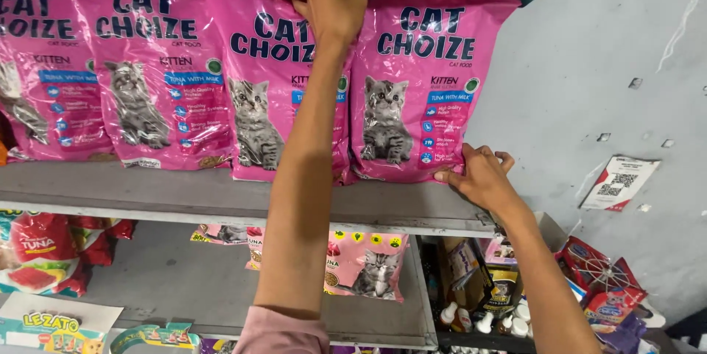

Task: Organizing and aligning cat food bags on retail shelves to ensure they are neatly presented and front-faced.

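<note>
Pink and glossy, the rightmost cat food bag stands upright at the right end of the grey shelf, last in a row of like bags. The left hand is closed on its top left corner. The right hand grips its bottom right corner, fingers curled around the edge.

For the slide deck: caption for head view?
Left hand and right hand grip the rightmost pink cat food bag on a grey shelf.
</note>
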